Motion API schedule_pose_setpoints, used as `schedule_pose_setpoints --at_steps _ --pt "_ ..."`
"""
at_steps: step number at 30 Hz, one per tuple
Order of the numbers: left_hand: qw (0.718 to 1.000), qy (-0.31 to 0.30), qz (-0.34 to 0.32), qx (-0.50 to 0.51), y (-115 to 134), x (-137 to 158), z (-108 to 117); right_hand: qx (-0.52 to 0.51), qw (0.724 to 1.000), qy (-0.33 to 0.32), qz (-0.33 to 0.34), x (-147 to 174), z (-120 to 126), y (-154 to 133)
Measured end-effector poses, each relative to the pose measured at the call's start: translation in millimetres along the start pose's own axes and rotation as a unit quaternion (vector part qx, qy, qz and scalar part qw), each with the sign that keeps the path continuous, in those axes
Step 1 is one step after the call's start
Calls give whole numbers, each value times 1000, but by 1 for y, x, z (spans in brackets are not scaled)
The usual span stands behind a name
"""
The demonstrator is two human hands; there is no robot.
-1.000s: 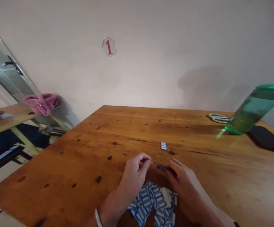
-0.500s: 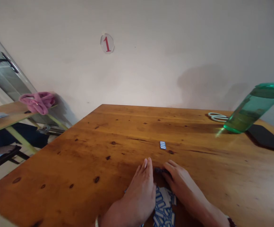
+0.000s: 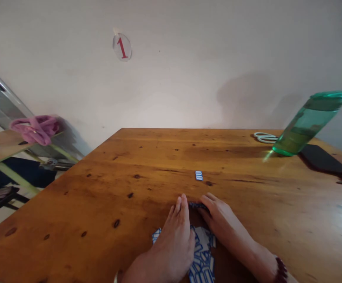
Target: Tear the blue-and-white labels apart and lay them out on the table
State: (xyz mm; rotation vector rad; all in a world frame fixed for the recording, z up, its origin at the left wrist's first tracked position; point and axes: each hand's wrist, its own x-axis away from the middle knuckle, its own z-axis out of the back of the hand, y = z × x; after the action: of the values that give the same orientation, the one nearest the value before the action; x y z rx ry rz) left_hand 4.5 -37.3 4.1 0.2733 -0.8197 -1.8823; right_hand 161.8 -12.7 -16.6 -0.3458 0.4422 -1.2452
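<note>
My left hand (image 3: 173,239) lies with straight fingers held side by side, its fingertips at the left end of a dark, narrow row of small pieces (image 3: 197,205). At the other end of that row, the curled fingers of my right hand (image 3: 220,215) close on it. Between my wrists is a loose pile of small blue-and-white pieces (image 3: 202,263), partly under my left hand. One such piece pokes out left of that hand. Farther out on the table, several more pieces lie in a neat blue-and-white block (image 3: 198,175).
The wooden table (image 3: 147,157) meets a white wall. At the right stand a green bottle (image 3: 309,125), a coiled white cable (image 3: 265,137) and a black flat device (image 3: 324,159). Another table with a pink cloth (image 3: 37,129) is at the left, a person's limb beneath it.
The view has swung slightly, so the scene sits farther left and higher. My right fingers and the dark row have shifted little; more of the piece left of my left hand shows.
</note>
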Motion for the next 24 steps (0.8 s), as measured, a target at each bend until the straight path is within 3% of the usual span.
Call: schedule_pose_setpoints --at_steps 24 --pt "999 -40 31 -10 11 -1 2 6 1000 7 8 1 -2 -2"
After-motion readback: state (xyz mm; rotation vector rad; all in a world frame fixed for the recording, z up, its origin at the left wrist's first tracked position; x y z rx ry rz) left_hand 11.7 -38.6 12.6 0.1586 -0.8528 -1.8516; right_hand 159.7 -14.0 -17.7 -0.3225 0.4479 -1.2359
